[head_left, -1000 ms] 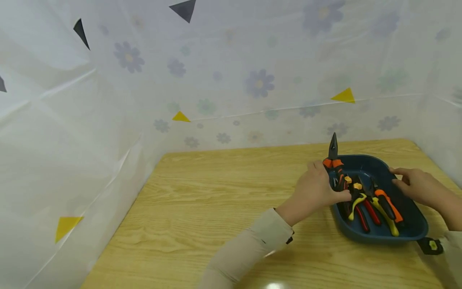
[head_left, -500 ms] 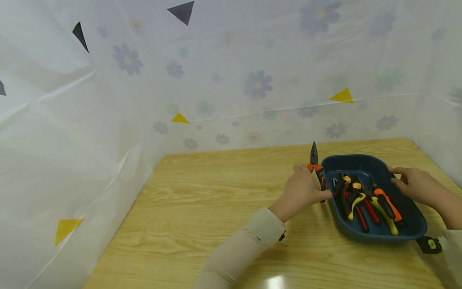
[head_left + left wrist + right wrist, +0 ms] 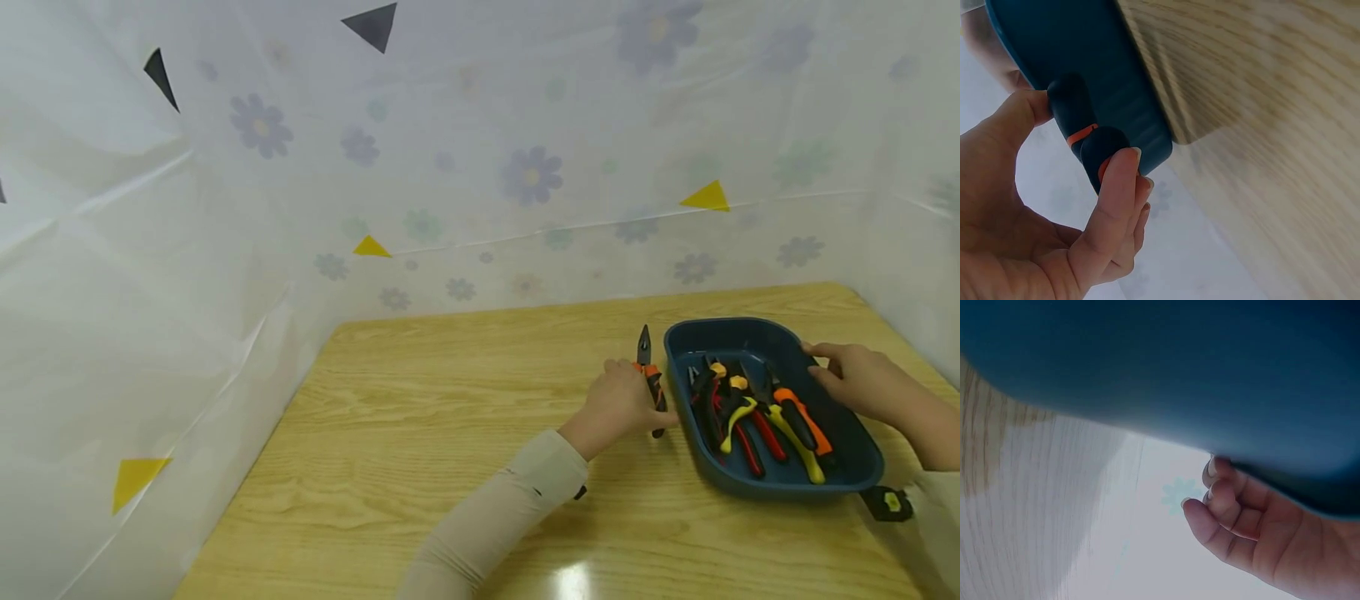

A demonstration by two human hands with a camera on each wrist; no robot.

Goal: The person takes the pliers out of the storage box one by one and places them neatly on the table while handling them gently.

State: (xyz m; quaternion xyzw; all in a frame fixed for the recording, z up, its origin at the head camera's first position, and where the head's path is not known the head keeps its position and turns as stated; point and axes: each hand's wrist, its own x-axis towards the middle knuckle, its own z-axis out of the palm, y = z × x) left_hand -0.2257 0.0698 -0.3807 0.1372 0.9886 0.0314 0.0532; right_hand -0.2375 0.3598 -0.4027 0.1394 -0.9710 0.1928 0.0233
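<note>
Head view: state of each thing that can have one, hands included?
Left hand: holding the black-and-orange pliers.
Black-and-orange pliers: outside the tray, tips look closed.
Right hand: gripping the tray's rim.
Tray: open-topped, upright, holding several tools.
Yellow-handled tool: in the tray, handles look spread.
Orange-handled tool: lying in the tray.

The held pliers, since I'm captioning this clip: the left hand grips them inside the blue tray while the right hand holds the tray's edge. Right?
Not quite: the orange-and-black pliers are outside the blue tray, to its left, as the head view shows. The left hand does grip them, and the right hand does hold the tray's edge.
</note>
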